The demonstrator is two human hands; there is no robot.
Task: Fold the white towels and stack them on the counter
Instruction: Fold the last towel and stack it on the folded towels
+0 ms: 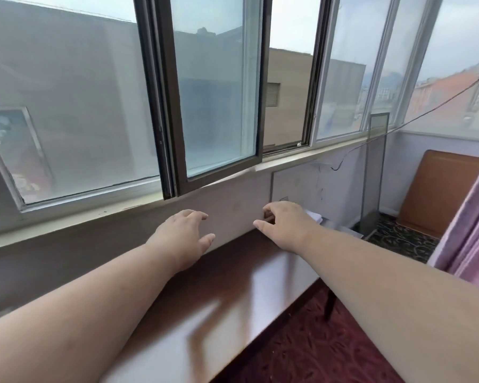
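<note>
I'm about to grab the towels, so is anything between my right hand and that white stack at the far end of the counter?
Nothing visible does. The right hand hovers open just before the white towels, partly hiding them; the brown counter below looks bare.

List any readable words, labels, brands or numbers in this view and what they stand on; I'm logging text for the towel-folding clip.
None can be read.
The poster-like panel seen in the left window pane shows blurred colours only, nothing legible.
The wooden counter, the folded white towels past the right hand, and the pink curtain bear no print.
</note>
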